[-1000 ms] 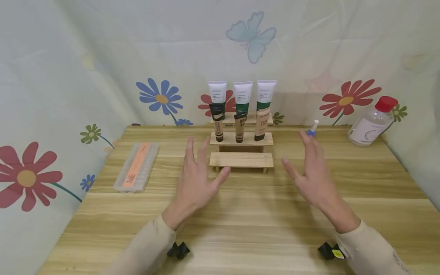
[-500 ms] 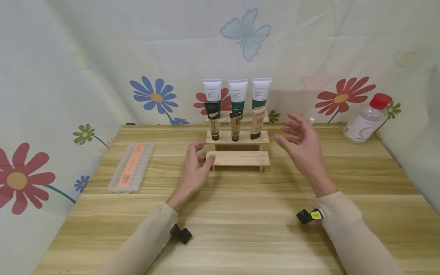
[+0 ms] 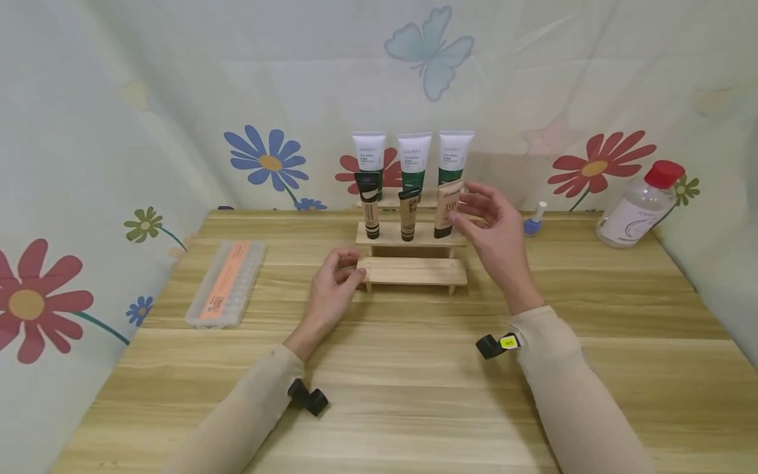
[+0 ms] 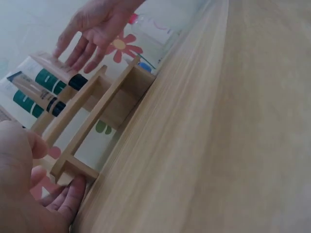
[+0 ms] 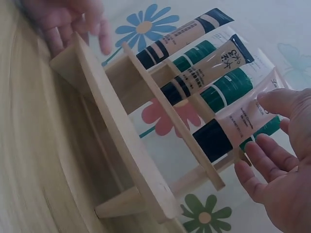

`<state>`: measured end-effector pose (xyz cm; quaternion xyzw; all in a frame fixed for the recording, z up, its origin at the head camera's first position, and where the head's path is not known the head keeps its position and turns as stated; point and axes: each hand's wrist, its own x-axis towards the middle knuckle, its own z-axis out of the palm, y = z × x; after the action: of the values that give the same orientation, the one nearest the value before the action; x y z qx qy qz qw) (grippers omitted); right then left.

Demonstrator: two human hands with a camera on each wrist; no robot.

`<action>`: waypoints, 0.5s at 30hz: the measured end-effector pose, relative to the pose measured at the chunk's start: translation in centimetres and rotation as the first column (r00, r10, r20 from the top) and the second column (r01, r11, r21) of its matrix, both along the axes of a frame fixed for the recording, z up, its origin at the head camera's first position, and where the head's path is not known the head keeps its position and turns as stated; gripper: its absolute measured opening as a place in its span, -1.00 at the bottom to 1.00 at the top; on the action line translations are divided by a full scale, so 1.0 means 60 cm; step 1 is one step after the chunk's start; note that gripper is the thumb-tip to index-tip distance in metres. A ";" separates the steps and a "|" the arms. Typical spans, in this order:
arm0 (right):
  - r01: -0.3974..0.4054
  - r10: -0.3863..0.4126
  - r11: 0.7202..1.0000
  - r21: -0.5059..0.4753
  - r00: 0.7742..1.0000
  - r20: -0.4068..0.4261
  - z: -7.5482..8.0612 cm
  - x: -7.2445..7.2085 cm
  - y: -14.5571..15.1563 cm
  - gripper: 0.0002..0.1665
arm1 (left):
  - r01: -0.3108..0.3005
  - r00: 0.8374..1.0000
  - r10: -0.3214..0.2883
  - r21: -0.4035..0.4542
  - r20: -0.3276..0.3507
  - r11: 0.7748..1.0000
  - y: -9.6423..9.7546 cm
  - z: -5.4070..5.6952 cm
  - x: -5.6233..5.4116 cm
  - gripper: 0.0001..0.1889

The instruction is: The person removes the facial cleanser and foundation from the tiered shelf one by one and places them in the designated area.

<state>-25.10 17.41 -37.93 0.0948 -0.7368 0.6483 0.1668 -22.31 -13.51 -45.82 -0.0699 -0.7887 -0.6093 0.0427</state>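
Observation:
A stepped wooden display stand (image 3: pixel 411 271) holds several squeeze tubes upright. On its middle step are a black-capped concealer-like tube (image 3: pixel 370 209), a small gold-beige tube (image 3: pixel 408 214) and a pinkish BB cream tube (image 3: pixel 448 209). My right hand (image 3: pixel 494 230) pinches the BB cream tube from the right, thumb over its front (image 5: pixel 240 119) and index finger partly hidden behind; the other fingers are loosely bent. My left hand (image 3: pixel 331 286) holds the left end of the stand's front step, fingers curled against its leg in the left wrist view.
White-and-green tubes (image 3: pixel 414 158) stand on the back step. A clear plastic case (image 3: pixel 226 283) with an orange label lies left. At the right are a small blue bottle with a white cap (image 3: pixel 532 226) and a clear bottle with a red cap (image 3: pixel 636 214).
Both hands were spread apart above the table. The left hand has come to the stand's left end; the right hand has moved left onto the BB cream tube.

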 end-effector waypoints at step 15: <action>-0.023 0.023 1.000 0.007 0.999 0.041 -0.017 -0.016 -0.020 -0.42 | 0.027 1.000 -0.027 -0.031 -0.005 0.999 -0.017 -0.008 -0.006 -0.73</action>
<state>-26.09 16.21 -38.96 0.0906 -0.7414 0.6492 0.1439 -22.68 -14.51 -46.30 -0.0828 -0.7970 -0.5973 0.0353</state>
